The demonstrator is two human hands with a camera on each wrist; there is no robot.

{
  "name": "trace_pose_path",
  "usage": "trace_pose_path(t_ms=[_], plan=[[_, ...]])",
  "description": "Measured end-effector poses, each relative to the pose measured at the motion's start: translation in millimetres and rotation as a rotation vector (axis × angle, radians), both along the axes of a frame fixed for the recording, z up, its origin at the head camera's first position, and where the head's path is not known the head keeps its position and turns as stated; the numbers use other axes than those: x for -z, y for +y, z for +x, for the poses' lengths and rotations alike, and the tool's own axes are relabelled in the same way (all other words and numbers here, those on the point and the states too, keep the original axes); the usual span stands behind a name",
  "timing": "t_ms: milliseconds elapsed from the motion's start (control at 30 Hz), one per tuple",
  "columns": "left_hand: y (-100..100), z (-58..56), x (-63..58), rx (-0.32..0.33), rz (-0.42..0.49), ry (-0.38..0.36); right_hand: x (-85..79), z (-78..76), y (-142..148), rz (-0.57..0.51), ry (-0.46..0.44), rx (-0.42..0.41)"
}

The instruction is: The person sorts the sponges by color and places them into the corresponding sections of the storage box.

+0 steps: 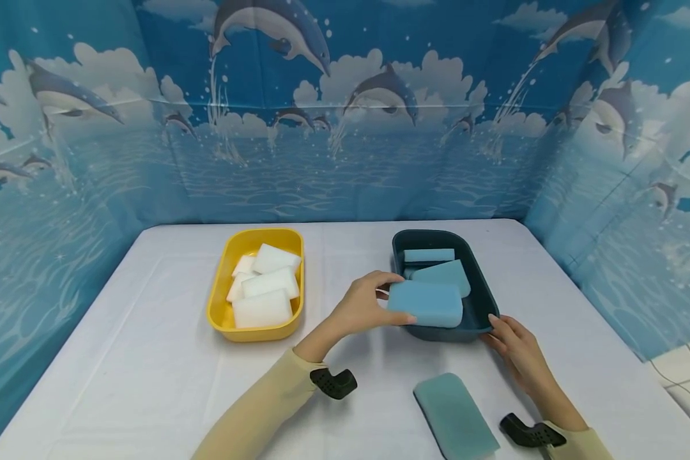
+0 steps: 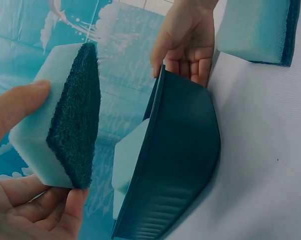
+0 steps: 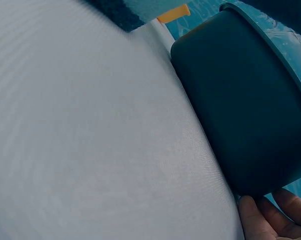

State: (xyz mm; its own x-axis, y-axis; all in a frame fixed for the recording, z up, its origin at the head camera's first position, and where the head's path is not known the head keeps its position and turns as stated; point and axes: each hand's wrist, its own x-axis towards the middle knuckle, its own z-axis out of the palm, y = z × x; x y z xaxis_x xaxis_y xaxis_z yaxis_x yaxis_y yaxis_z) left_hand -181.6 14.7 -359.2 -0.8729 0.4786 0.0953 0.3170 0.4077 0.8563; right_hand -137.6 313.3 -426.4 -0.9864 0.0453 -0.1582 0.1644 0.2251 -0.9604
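My left hand [image 1: 363, 305] holds a light blue sponge [image 1: 427, 303] by its side, thumb on one edge and fingers on the opposite one. A dark scouring layer [image 2: 78, 117] on this sponge shows in the left wrist view. The sponge is above the near part of a dark teal basin [image 1: 444, 334]. Inside the basin are more blue sponges [image 1: 445, 276], partly hidden by the held one. At the basin's near right corner, my right hand [image 1: 517, 354] grips the rim, with the thumb on top and fingers against the outside wall.
Another blue-green sponge [image 1: 457, 415] lies on the white tablecloth [image 1: 149, 358] near the front edge, between my forearms. To the left stands a yellow basin [image 1: 255, 334] with several white sponges [image 1: 262, 308]. A dolphin-print curtain [image 1: 345, 166] surrounds the table's back and sides.
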Motion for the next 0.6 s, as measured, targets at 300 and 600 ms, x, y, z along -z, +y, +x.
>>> trace_pose_path(t_ms=[300,600], plan=[[20,-4.8,4.6,-0.041,-0.005,0.077,0.7,-1.4,-2,0.007,-0.007,0.001],[36,-7.2,8.5,-0.070,-0.074,0.161,-0.6,0.2,1,0.018,-0.005,-0.005]])
